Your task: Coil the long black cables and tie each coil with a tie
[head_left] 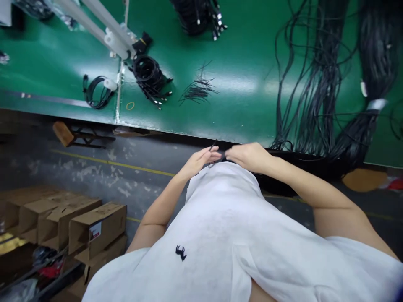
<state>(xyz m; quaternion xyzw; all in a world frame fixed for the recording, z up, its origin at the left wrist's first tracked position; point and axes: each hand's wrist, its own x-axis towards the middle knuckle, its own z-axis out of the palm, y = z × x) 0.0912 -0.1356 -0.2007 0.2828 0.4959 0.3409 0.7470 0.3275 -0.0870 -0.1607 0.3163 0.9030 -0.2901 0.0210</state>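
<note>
My left hand (201, 160) is at the table's front edge, over my lap. Its fingers are closed on a thin black cable (213, 144), whose short end sticks up past the fingertips. Facing it, my right hand (248, 156) has its fingers pressed together in a pinch, slightly blurred. What sits between those fingertips is hidden. A small pile of short black wire ties (198, 90) lies on the green table (239, 105) in front of me. Left of it stands a stack of coiled black cables (147, 71) with metal plug ends.
Long black cable bundles (327, 63) spread across the table's right side and hang over its edge. One coiled cable (97, 92) and a yellow rubber band (130, 105) lie left. White posts (100, 25) rise there. Cardboard boxes (97, 226) and a wooden stool (64, 133) stand below.
</note>
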